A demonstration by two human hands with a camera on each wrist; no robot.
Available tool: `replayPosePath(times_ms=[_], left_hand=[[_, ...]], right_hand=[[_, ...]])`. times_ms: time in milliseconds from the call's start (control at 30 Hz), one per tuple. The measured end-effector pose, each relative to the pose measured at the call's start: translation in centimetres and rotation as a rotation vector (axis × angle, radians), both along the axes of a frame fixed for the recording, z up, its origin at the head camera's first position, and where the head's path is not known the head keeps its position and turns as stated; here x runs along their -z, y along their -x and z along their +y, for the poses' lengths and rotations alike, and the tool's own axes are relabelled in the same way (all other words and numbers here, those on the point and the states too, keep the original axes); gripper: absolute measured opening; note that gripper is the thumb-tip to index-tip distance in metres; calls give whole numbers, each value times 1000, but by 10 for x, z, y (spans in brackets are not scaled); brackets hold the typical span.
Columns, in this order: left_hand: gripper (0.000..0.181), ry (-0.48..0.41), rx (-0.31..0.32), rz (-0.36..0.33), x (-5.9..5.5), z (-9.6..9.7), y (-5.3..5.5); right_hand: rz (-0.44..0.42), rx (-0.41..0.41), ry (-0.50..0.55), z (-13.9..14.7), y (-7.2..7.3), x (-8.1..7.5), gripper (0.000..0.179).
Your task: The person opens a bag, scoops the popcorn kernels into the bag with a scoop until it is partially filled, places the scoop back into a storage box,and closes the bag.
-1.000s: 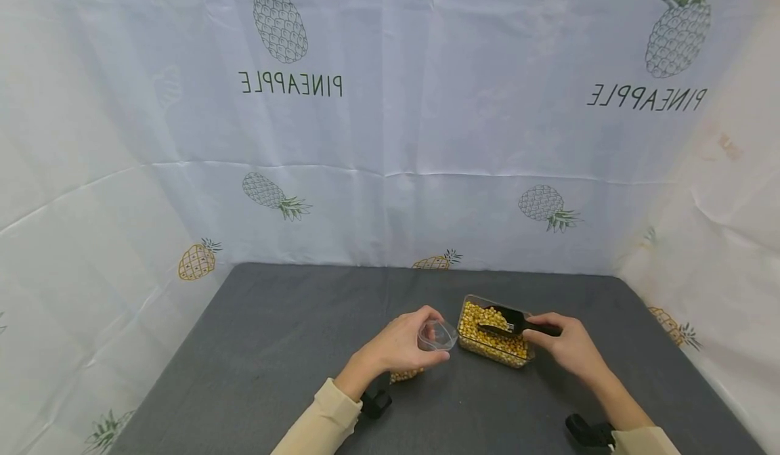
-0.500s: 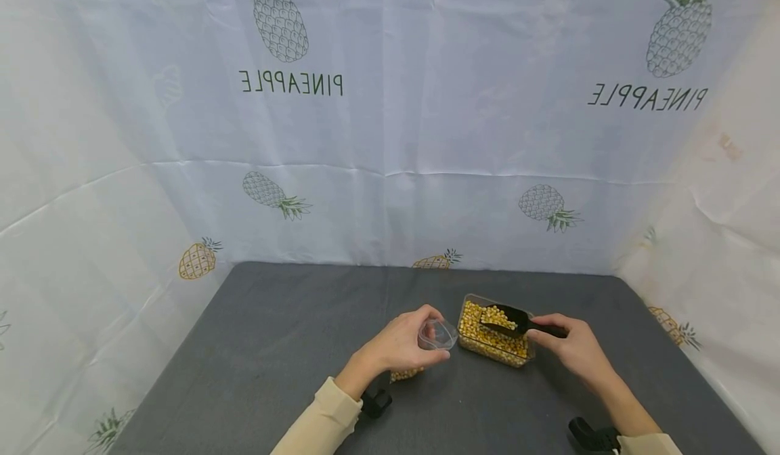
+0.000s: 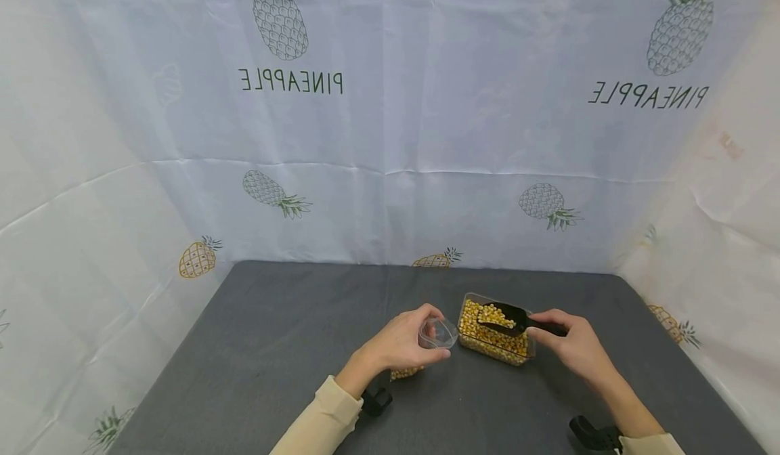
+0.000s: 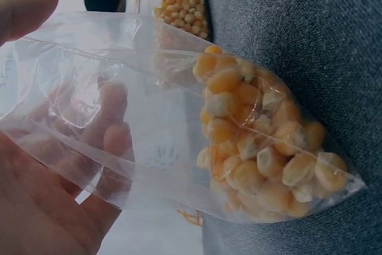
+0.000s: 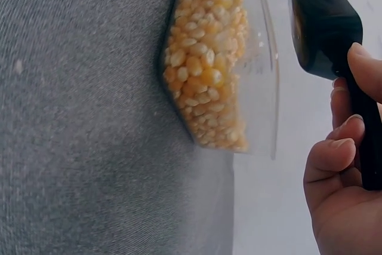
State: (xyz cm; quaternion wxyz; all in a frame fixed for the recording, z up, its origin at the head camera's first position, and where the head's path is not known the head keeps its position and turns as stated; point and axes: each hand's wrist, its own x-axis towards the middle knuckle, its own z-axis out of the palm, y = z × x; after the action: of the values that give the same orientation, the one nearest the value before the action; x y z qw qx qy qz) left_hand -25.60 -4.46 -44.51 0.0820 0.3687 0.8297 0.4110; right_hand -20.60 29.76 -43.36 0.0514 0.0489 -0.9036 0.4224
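Note:
In the head view my left hand (image 3: pixel 399 340) holds a clear plastic bag (image 3: pixel 437 333) by its spread mouth, the thumb apart from the fingers. Yellow corn kernels (image 4: pixel 262 147) fill the bag's lower end in the left wrist view. My right hand (image 3: pixel 575 347) grips the handle of a black scoop (image 3: pixel 516 319). Corn kernels (image 3: pixel 495 316) lie heaped in the scoop. The right wrist view has the scoop (image 5: pixel 328 22) raised over the rim of a clear rectangular container (image 5: pixel 262 111), which holds many more kernels (image 5: pixel 203 70).
A dark grey cloth covers the table (image 3: pixel 292 347). The container stands right of the bag, close to its mouth. Behind the table hangs a white curtain (image 3: pixel 390 116) with pineapple prints. Black straps with a device (image 3: pixel 376 402) sit at the wrists.
The scoop has risen slightly out of the corn and shifted a little to the right, then slightly back left. My left hand and the bag have stayed nearly still.

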Motion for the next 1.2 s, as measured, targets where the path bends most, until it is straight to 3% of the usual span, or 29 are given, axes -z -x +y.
replayPosePath(times_ms=[433,1200], left_hand=[[52,0,-2,4,0,0,0],[53,2,-3,5,0,0,0]], right_hand=[[15,-24,-16,-12,-5,-12,35],[118,-119,-38,-35,-9,-19,25]])
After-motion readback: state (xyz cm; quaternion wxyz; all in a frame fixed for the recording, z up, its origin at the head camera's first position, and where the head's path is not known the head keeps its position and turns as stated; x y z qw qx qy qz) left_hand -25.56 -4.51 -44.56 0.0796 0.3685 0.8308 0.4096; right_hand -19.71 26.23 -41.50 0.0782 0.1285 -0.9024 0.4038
